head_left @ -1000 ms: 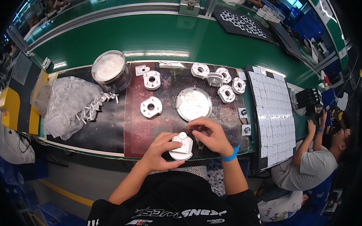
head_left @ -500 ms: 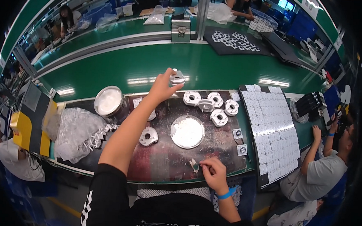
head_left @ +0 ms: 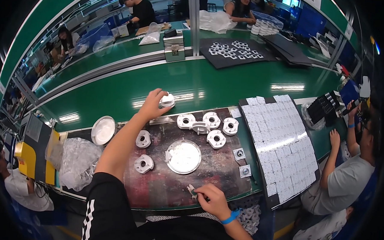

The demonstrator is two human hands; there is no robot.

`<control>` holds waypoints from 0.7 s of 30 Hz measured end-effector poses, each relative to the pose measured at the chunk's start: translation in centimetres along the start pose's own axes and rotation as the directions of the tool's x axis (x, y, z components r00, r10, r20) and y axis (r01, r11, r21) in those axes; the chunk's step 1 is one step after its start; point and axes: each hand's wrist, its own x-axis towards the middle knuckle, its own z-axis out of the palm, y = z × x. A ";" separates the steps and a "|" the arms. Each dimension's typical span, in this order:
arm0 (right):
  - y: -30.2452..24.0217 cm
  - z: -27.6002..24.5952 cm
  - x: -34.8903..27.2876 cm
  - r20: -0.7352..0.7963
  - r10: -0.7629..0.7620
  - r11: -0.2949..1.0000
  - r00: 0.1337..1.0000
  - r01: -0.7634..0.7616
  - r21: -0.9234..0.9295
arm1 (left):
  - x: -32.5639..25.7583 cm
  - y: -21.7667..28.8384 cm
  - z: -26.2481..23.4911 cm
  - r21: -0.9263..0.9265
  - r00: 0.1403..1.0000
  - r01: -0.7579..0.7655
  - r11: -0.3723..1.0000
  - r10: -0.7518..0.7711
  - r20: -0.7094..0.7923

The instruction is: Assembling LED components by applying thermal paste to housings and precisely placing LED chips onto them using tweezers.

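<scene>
The left hand (head_left: pixel 153 103), closed on a white part (head_left: pixel 167 100), seems to be setting it on the green belt (head_left: pixel 228 85) at 12 o'clock, release next; the right hand (head_left: pixel 212 199) pinches a small scrap (head_left: pixel 192 190) at 6.

Factory assembly line — green conveyor (head_left: pixel 202 84) (seated workers alongside).

A round white dish (head_left: pixel 184 156) sits mid-bench; a crumpled clear plastic bag (head_left: pixel 75 161) lies at the bench's left edge.
</scene>
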 end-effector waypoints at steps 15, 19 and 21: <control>-0.1 -0.7 -0.4 0.000 -0.012 0.999 1.000 0.012 0.035 | -2.1 10.8 -3.9 -0.696 0.887 0.458 0.552 -0.232 0.400; -1.6 -0.4 0.1 -0.098 0.067 0.985 0.993 -0.050 0.166 | -9.9 15.9 -6.6 -0.872 0.870 0.456 -0.178 -0.114 0.479; -2.3 -0.4 0.4 -0.086 0.163 0.957 0.983 -0.136 0.255 | -13.5 20.1 -7.7 -0.867 0.853 0.414 -0.277 -0.214 0.476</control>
